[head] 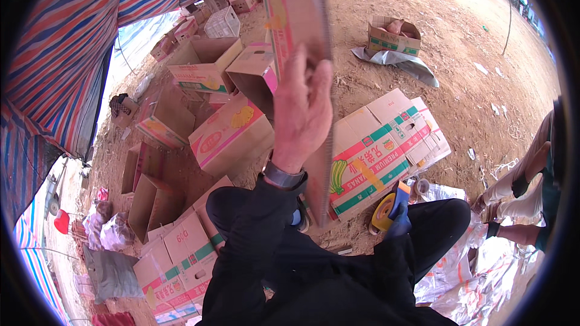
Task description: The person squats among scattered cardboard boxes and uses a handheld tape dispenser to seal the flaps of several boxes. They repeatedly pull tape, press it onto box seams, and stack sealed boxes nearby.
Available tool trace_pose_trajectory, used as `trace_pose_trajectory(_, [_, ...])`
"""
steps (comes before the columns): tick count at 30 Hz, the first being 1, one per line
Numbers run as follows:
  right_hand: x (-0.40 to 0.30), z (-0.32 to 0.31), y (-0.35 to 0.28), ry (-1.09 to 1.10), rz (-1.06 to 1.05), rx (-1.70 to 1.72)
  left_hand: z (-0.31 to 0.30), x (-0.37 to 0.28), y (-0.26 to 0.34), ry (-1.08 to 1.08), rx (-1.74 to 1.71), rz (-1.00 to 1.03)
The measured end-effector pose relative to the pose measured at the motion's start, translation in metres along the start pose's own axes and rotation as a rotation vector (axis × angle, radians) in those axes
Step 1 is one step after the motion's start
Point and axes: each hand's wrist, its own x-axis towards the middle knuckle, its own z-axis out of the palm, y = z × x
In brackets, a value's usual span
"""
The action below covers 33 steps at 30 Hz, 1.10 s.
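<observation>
In front of me a flattened cardboard box (308,176) stands on edge, its upper part blurred. My left hand (303,104), bare with a dark band at the wrist, grips its face; some fingertips are hidden. My right hand (398,226), in a blue glove, holds a tape dispenser (389,208) with a yellow-brown roll of tape beside my right knee. Right of the upright box lies a printed flattened banana carton (371,154) on the dirt. More flattened cartons (181,258) lie by my left leg.
Several open cartons (231,136) stand ahead and left, near a white plastic crate (222,22). A banana box (393,38) holds reddish-brown items farther off. Striped tarpaulin (81,45) hangs at left. At right, another person's arm (516,233) reaches in over plastic sheeting (480,276).
</observation>
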Motion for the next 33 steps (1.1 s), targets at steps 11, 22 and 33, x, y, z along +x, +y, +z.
trace_pose_trajectory(11, [-0.011,-0.014,-0.036,0.097,-0.019,0.254,-0.026,-0.146,-0.321,-0.021,0.392,-0.734])
trace_pose_trajectory(22, [0.002,-0.016,-0.007,0.002,-0.057,-0.022,0.03,-0.256,-0.361,-0.63,0.209,-1.154])
trace_pose_trajectory(33, [-0.023,0.021,-0.11,-0.14,-0.233,-0.109,0.042,-0.234,-0.287,-0.272,-0.386,-0.954])
